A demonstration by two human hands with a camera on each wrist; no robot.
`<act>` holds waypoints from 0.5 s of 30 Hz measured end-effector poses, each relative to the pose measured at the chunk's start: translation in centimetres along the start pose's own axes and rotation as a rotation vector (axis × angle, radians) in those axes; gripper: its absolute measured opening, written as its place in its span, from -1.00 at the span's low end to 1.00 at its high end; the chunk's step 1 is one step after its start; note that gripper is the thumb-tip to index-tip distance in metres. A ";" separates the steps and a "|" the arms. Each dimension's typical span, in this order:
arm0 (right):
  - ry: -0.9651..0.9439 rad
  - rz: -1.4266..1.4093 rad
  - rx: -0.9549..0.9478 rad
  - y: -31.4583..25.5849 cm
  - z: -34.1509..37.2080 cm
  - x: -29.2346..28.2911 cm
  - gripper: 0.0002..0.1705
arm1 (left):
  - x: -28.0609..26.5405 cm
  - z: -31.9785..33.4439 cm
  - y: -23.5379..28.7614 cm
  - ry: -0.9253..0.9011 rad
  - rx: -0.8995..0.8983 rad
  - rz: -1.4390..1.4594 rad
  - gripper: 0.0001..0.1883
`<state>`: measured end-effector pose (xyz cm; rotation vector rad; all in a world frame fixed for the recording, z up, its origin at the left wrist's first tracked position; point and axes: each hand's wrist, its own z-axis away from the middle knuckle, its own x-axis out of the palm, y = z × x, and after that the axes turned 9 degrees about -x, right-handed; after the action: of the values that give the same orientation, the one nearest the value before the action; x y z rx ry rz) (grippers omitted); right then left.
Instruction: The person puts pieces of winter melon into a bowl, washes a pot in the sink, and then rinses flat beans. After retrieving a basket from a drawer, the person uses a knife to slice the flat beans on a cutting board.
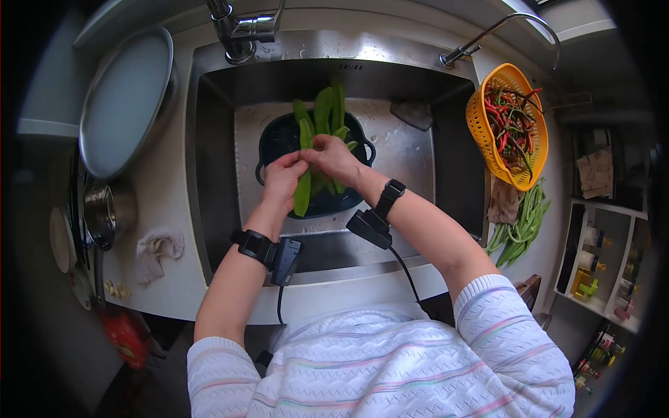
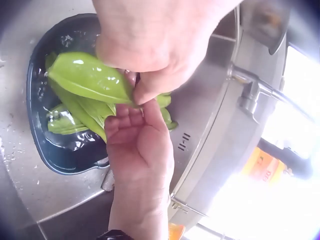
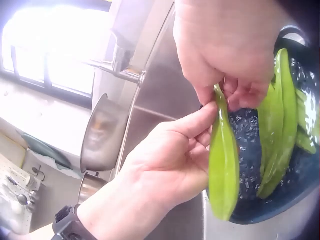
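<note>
A broad, flat green bean pod (image 3: pixel 223 170) is held by both hands near one end. My left hand (image 1: pixel 283 181) grips it with the thumb laid along its side, while my right hand (image 1: pixel 334 160) pinches the narrow tip with thumb and fingertips. From the left wrist view, the pod (image 2: pixel 90 77) sticks out sideways from the meeting fingers. Below the hands stands a dark blue tub (image 1: pixel 279 136) with water in it. More flat green pods (image 1: pixel 323 108) lie in the tub, several leaning over its far rim; the hands partly hide them.
The tub stands in a steel sink (image 1: pixel 411 174) with a faucet (image 1: pixel 254 29) behind it. To the right are a yellow basket (image 1: pixel 481 132) of red chilies and some long green beans (image 1: pixel 524 226). At left are a large oval pan (image 1: pixel 129 104), a crumpled cloth (image 1: pixel 159 252) and garlic cloves (image 1: pixel 118 289).
</note>
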<state>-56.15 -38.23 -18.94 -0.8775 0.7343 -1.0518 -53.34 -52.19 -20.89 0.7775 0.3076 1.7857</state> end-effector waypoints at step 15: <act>0.298 -0.371 -0.022 0.0 -1.7 -3.3 -0.61 | 1.6 0.8 0.5 -0.199 -0.065 0.054 -0.74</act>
<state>-58.68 -35.53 -19.41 -0.9069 0.8498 -1.5298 -53.47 -51.07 -19.40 0.9162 0.0971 1.7436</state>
